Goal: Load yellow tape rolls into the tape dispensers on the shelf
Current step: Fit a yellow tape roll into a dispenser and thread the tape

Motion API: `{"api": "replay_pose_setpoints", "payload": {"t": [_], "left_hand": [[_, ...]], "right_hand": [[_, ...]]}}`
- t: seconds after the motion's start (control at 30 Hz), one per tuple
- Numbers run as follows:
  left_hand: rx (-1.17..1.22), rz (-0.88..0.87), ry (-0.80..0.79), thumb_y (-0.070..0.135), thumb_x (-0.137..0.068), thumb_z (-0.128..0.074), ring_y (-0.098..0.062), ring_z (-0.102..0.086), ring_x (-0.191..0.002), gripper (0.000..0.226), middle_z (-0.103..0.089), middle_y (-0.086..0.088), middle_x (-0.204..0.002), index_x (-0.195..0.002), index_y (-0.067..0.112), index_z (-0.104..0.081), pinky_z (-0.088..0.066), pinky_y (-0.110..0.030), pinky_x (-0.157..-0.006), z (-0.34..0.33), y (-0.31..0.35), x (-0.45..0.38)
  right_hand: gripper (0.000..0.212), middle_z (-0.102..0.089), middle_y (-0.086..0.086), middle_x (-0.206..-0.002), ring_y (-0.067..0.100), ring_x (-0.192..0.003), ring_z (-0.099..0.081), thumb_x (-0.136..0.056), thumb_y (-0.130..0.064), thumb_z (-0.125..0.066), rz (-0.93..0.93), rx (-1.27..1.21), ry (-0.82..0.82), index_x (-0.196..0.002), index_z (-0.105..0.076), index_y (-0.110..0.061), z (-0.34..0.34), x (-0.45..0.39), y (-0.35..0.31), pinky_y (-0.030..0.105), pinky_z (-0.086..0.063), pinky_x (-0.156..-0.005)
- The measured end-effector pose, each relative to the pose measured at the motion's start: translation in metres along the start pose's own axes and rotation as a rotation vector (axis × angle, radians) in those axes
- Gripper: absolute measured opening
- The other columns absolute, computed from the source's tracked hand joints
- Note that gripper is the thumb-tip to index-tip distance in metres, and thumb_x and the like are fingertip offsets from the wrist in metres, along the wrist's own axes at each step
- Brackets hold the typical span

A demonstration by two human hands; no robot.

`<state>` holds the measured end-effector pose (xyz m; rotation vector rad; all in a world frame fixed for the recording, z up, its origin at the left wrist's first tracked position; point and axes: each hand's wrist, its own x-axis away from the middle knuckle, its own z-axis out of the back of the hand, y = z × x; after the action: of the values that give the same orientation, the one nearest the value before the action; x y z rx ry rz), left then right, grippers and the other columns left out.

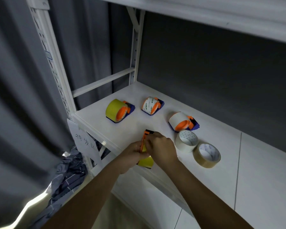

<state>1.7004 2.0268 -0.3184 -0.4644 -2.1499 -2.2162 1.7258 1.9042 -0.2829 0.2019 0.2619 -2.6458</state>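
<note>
Near the front edge of the white shelf [213,176], both my hands hold an orange and dark tape dispenser [147,133] with a yellow tape roll [146,161] in it. My left hand [132,154] grips the dispenser and roll from the left side. My right hand [160,147] curls over the top of it, hiding most of the dispenser. Further back at the left stands another dispenser with a yellow roll [118,110] loaded in it.
Two more dispensers stand at the back, one with a printed white roll [151,105], one with a plain white roll [182,121]. A loose white roll [186,141] and a brown roll [207,155] lie right of my hands. A paper label [84,139] hangs at the shelf corner.
</note>
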Motion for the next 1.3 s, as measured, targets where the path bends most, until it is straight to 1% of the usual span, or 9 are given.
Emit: {"api": "replay_pose_setpoints", "payload": {"t": [0.2,0.3,0.4,0.5,0.67,0.8,0.97,1.13,1.3], "left_hand": [[0.043,-0.033,0.003,0.006,-0.09,-0.056,-0.011,-0.057,-0.112,0.031,-0.065,0.004,-0.116,-0.113,0.027,-0.059,-0.046,-0.021,-0.091,0.001,-0.003,0.004],[0.029,-0.055,-0.018,0.004,-0.09,-0.056,-0.009,-0.056,-0.114,0.035,-0.065,0.007,-0.116,-0.11,0.032,-0.06,-0.043,-0.027,-0.099,0.002,-0.004,0.005],[0.013,-0.054,-0.016,0.002,-0.089,-0.056,-0.019,-0.056,-0.117,0.033,-0.065,-0.004,-0.118,-0.116,0.021,-0.061,-0.041,-0.039,-0.104,0.003,-0.004,0.005],[0.012,-0.047,-0.013,0.002,-0.089,-0.057,-0.02,-0.057,-0.114,0.032,-0.066,-0.006,-0.116,-0.117,0.015,-0.061,-0.042,-0.039,-0.103,0.004,-0.006,0.005],[0.012,-0.044,0.0,0.006,-0.089,-0.058,-0.014,-0.058,-0.11,0.028,-0.067,0.0,-0.113,-0.112,0.022,-0.061,-0.046,-0.029,-0.093,0.002,-0.007,0.004],[-0.02,-0.04,0.004,0.012,-0.089,-0.06,-0.018,-0.053,-0.121,0.035,-0.062,-0.002,-0.125,-0.123,0.022,-0.057,-0.041,-0.039,-0.105,0.002,-0.007,0.004],[0.007,-0.056,-0.006,0.009,-0.09,-0.058,-0.013,-0.056,-0.116,0.033,-0.064,0.004,-0.119,-0.115,0.031,-0.057,-0.045,-0.029,-0.098,0.003,-0.005,0.007],[-0.005,-0.06,-0.012,0.006,-0.089,-0.058,-0.014,-0.055,-0.118,0.036,-0.064,0.002,-0.12,-0.116,0.03,-0.058,-0.042,-0.036,-0.103,0.003,-0.006,0.008],[0.003,-0.059,-0.016,0.002,-0.088,-0.058,-0.019,-0.057,-0.116,0.038,-0.064,-0.005,-0.119,-0.122,0.019,-0.057,-0.045,-0.034,-0.1,0.003,-0.006,0.008]], "right_hand": [[0.019,-0.071,0.005,-0.096,0.018,-0.086,-0.063,-0.091,-0.017,-0.057,0.001,-0.49,-0.027,-0.098,-0.074,-0.013,0.014,0.006,0.014,0.032,-0.049,-0.075],[0.021,-0.067,0.007,-0.091,0.017,-0.079,-0.057,-0.092,-0.02,-0.052,0.102,-0.233,-0.143,-0.092,-0.072,-0.011,0.014,0.009,0.011,0.029,-0.041,-0.066],[0.023,-0.063,0.005,-0.088,0.018,-0.074,-0.052,-0.092,-0.022,-0.045,0.11,0.017,-0.135,-0.086,-0.065,-0.011,0.014,0.006,0.001,0.026,-0.029,-0.06],[0.024,-0.06,0.006,-0.085,0.023,-0.075,-0.057,-0.091,-0.02,-0.044,0.082,0.05,-0.12,-0.085,-0.065,-0.011,0.015,0.003,-0.006,0.029,-0.033,-0.061],[0.024,-0.043,0.003,-0.075,0.021,-0.064,-0.041,-0.09,-0.016,-0.04,0.032,0.079,-0.085,-0.075,-0.057,-0.012,0.012,-0.002,-0.009,0.028,-0.028,-0.058],[0.022,-0.053,0.007,-0.079,0.024,-0.069,-0.053,-0.091,-0.014,-0.039,0.024,0.067,-0.061,-0.072,-0.05,-0.011,0.011,-0.005,-0.006,0.028,-0.029,-0.059],[0.026,-0.068,0.01,-0.084,0.024,-0.076,-0.059,-0.091,-0.017,-0.047,0.064,-0.167,-0.13,-0.085,-0.069,-0.005,0.023,-0.004,0.009,0.037,-0.045,-0.067],[0.02,-0.064,0.009,-0.087,0.025,-0.077,-0.057,-0.089,-0.014,-0.047,0.095,-0.039,-0.121,-0.083,-0.065,-0.009,0.014,0.007,-0.002,0.028,-0.033,-0.061],[0.02,-0.062,0.011,-0.093,0.029,-0.081,-0.06,-0.092,-0.011,-0.041,0.023,0.031,-0.046,-0.089,-0.061,-0.007,0.006,0.006,-0.013,0.028,-0.034,-0.063]]}}
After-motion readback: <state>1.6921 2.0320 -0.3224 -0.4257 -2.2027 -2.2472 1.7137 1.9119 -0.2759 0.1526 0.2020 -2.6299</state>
